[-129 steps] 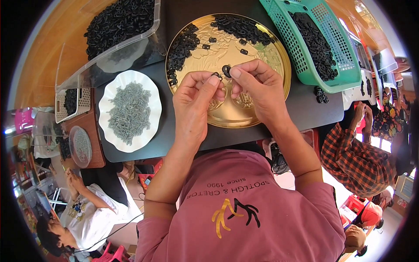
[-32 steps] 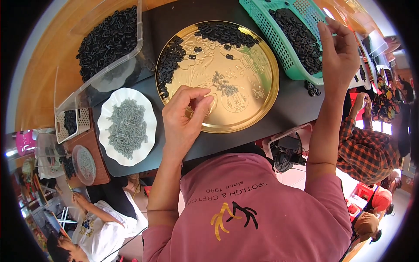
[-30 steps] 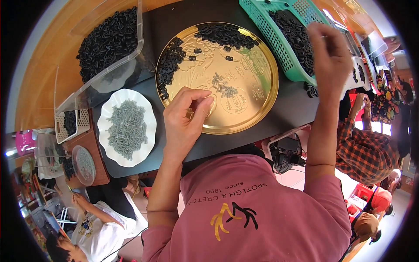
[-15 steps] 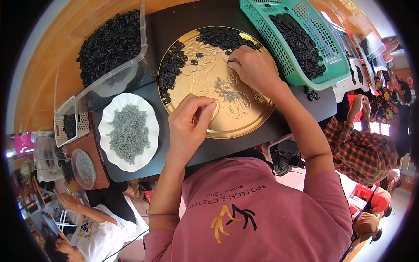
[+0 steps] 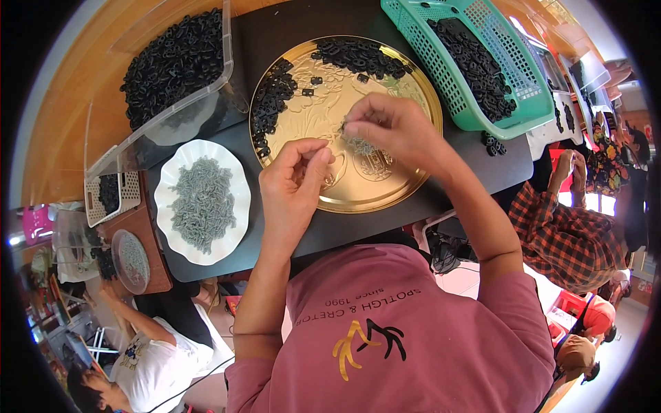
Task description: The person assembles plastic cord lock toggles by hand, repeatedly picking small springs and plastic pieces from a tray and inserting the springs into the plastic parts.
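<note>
Over the near left part of a round golden tray (image 5: 323, 199), my left hand (image 5: 292, 175) is closed, thumb and forefinger pinched together. What it holds, if anything, is too small to make out. My right hand (image 5: 392, 131) hovers above the tray's middle, fingers bent and their tips close to thumb. A tiny bit shows at its fingertips, its kind unclear. Under that hand lie small grey pieces (image 5: 360, 146), thin like screws or springs, partly hidden. Flat black plastic pieces (image 5: 361, 56) heap along the tray's far rim, with more black pieces (image 5: 272, 96) at its left side.
A white scalloped dish (image 5: 237, 186) of grey pieces stands left of the tray. Behind it is a clear bin (image 5: 226, 51) full of black pieces. A green basket (image 5: 533, 120) with black parts sits at the right. Other people sit on both sides.
My right hand has moved from the far black pieces back toward me and slightly left, closer to my left hand. My left hand has shifted slightly left and stays pinched.
</note>
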